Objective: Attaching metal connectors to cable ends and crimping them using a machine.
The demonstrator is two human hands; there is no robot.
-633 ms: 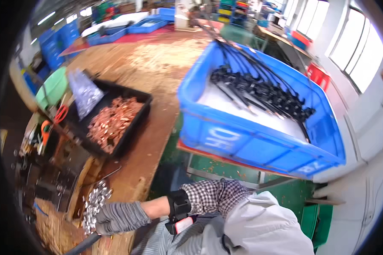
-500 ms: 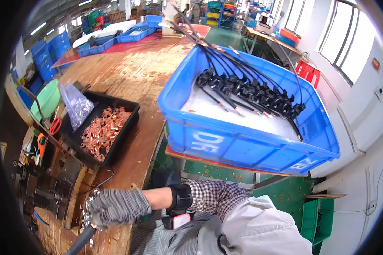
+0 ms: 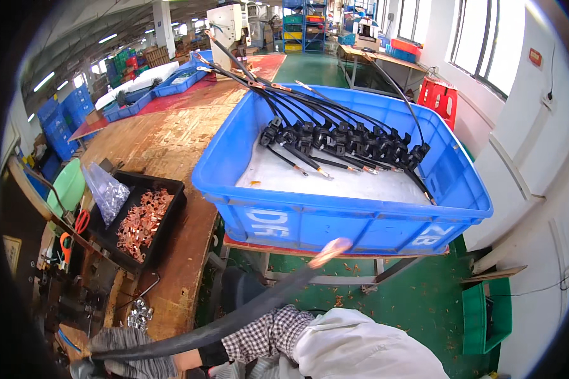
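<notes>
My right hand (image 3: 129, 347), in a grey striped knit glove, is at the lower left by the bench edge. It is closed around a thick black cable (image 3: 234, 325), and part of the grip is hidden. The cable slants up to the right across my forearm and ends in bare copper (image 3: 330, 252). Just above the glove lies a small pile of silver metal pieces (image 3: 140, 314). A black tray (image 3: 178, 201) beyond it holds many small copper lugs (image 3: 144, 224) and a clear bag of pale pieces (image 3: 109, 192). My left hand does not show.
A blue crate (image 3: 341, 218) with several black cable assemblies (image 3: 348, 142) stands right of the wooden bench (image 3: 171, 129). Dark machine parts (image 3: 69, 303), red-handled scissors (image 3: 81, 221) and a green bowl (image 3: 69, 186) are at left. A green bin (image 3: 480, 322) sits on the floor at right.
My right hand has moved down and left, away from the silver pieces. The cable, earlier running off the lower left, now extends up to the right, its copper end showing. The view has shifted.
</notes>
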